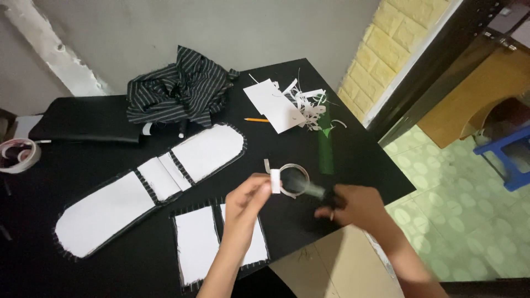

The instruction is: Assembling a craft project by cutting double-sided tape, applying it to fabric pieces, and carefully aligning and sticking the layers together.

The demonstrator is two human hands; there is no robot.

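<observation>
My left hand (245,203) pinches the short white end of a tape strip (275,181) between thumb and fingers. The strip comes off a small white tape roll (292,175) that sits just above the black table. My right hand (356,207), blurred by motion, is closed around the dark handles of what look like scissors (313,191). Their blurred blades point left toward the roll and strip. Both hands are near the table's front right edge.
White stiffener pieces lie on black fabric: a long rounded set (149,182) and two rectangles (196,243). At the back are a striped cloth (179,88), a paper sheet with scraps (281,105) and a pencil (256,119). A green strip (327,152) and another tape roll (19,155) are also visible.
</observation>
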